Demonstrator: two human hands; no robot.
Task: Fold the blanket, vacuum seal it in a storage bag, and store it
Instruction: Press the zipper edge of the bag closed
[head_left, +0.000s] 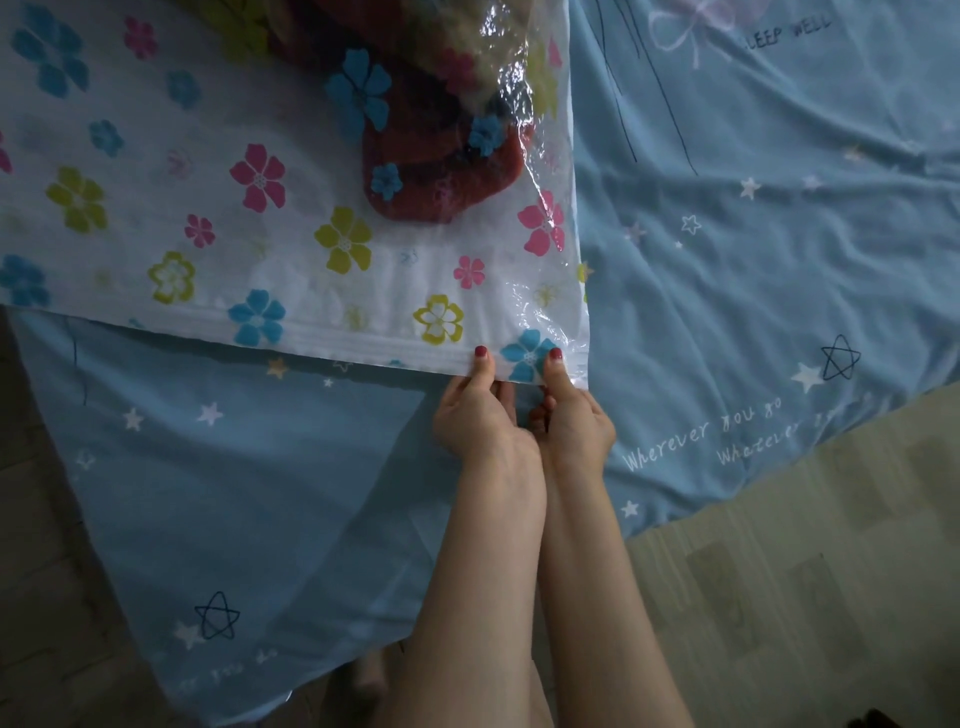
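Observation:
A clear storage bag (208, 218) printed with coloured flowers lies flat on the bed. The folded dark red blanket (441, 176) sits inside it, towards the bag's far right part. My left hand (480, 410) pinches the bag's near edge along the white zip strip (363, 343), thumb on top. Right beside it, my right hand (574, 415) pinches the same edge close to the bag's near right corner. The two hands almost touch each other.
A light blue bed sheet (753, 249) with stars and printed words covers the bed and hangs over its near corner. Pale flooring (805, 571) shows at the lower right, darker floor (41, 519) at the left.

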